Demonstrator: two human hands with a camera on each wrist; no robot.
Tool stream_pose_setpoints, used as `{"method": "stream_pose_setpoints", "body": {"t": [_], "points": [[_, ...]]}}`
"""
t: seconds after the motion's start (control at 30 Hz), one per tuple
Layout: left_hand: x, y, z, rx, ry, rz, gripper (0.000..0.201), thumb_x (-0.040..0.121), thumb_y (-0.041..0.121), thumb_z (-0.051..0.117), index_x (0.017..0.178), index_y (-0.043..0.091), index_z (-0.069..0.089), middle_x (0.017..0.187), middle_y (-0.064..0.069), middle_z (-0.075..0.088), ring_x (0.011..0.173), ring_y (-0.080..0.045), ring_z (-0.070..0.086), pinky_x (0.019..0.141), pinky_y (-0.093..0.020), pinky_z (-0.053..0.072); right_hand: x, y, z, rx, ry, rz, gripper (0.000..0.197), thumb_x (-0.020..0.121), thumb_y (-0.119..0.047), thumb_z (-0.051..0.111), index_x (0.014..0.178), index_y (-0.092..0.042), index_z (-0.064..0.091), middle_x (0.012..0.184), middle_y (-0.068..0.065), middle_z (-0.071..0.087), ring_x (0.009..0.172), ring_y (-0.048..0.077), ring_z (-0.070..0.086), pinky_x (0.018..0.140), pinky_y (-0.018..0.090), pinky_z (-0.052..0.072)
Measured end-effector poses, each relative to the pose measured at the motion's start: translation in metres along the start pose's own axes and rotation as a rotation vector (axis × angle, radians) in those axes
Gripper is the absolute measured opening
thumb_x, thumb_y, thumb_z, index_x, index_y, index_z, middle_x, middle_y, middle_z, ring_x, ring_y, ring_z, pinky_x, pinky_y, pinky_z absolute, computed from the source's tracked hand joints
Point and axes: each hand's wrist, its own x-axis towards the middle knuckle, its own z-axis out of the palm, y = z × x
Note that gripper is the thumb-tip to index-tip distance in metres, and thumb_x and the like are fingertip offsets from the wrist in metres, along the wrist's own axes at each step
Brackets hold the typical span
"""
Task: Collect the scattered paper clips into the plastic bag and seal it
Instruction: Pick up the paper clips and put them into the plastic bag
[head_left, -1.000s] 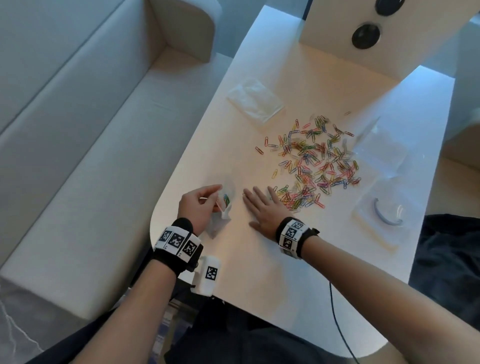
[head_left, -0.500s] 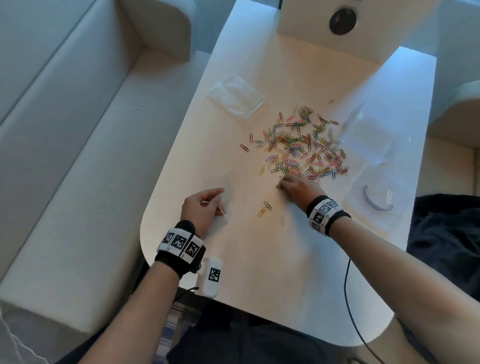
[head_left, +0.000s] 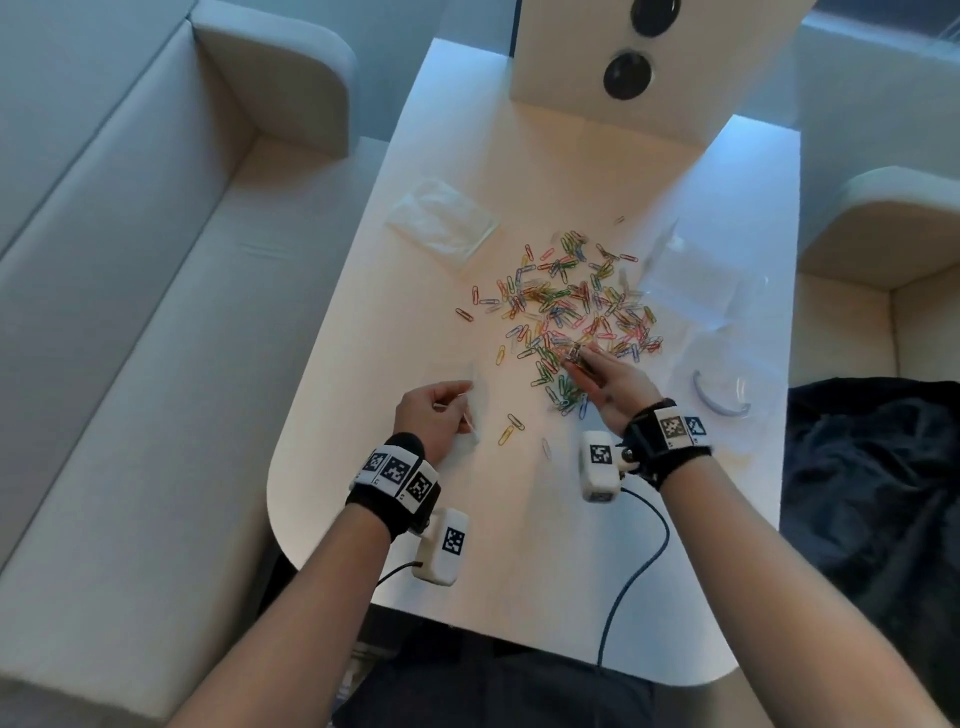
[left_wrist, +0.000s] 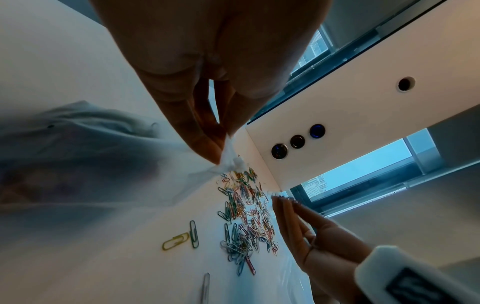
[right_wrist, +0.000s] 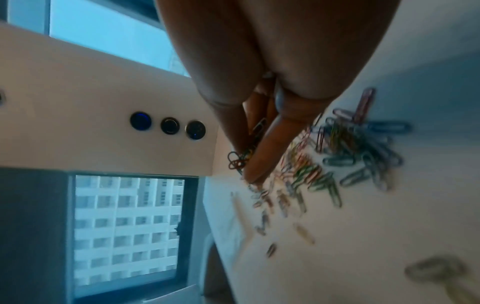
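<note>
Colourful paper clips (head_left: 571, 301) lie in a loose pile mid-table, with a few strays (head_left: 511, 427) nearer me. My left hand (head_left: 465, 402) pinches the rim of a small clear plastic bag (head_left: 475, 387) between thumb and forefinger; in the left wrist view the bag (left_wrist: 91, 154) hangs blurred at the left below that pinch (left_wrist: 224, 148). At the near edge of the pile my right hand (head_left: 574, 356) pinches a small bunch of clips. The right wrist view shows those fingertips (right_wrist: 255, 164) closed on the bunch of clips (right_wrist: 237, 159) just above the pile (right_wrist: 350, 148).
A flat stack of clear bags (head_left: 441, 223) lies at the back left of the table (head_left: 519, 597). Further clear bags (head_left: 691, 280) lie right, one holding a bluish ring (head_left: 719, 397). A white box with round black buttons (head_left: 628, 73) stands behind. Sofa left, dark cloth (head_left: 872, 467) right.
My right hand went from beside the bag back to the pile, curled its fingers and picked up a bunch of clips. The left hand kept pinching the bag in place.
</note>
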Motion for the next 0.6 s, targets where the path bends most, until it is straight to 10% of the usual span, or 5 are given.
{"method": "stream_pose_setpoints", "body": {"t": [0.17,0.4,0.6], "points": [[0.0,0.007,0.013,0.033,-0.032,0.031,0.022,0.093,0.009,0.06,0.11,0.017,0.073,0.081,-0.004,0.073,0.069,-0.017,0.071,0.083,-0.035,0.06,-0.035,0.025,0.027,-0.166,-0.255,0.108,0.025,0.093,0.001,0.055,0.117,0.008,0.059,0.105,0.022,0.069,0.098,0.028,0.069,0.086,0.031,0.057],[-0.008,0.01,0.017,0.102,-0.044,0.132,0.022,0.093,0.01,0.059,0.107,0.018,0.074,0.077,-0.002,0.073,0.063,-0.009,0.069,0.077,-0.024,0.058,-0.04,0.052,0.05,-1.345,-0.178,-0.252,0.04,0.086,0.005,0.056,0.123,-0.007,0.066,0.114,0.008,0.07,0.104,0.02,0.064,0.096,0.033,0.052],[-0.005,0.012,0.019,0.107,-0.058,0.139,0.023,0.093,0.009,0.06,0.109,0.019,0.074,0.081,-0.002,0.075,0.068,-0.012,0.071,0.078,-0.025,0.058,-0.042,0.05,0.063,-1.572,-0.144,-0.415,0.018,0.086,-0.003,0.061,0.096,-0.009,0.075,0.086,0.009,0.074,0.077,0.018,0.068,0.072,0.028,0.058]]}}
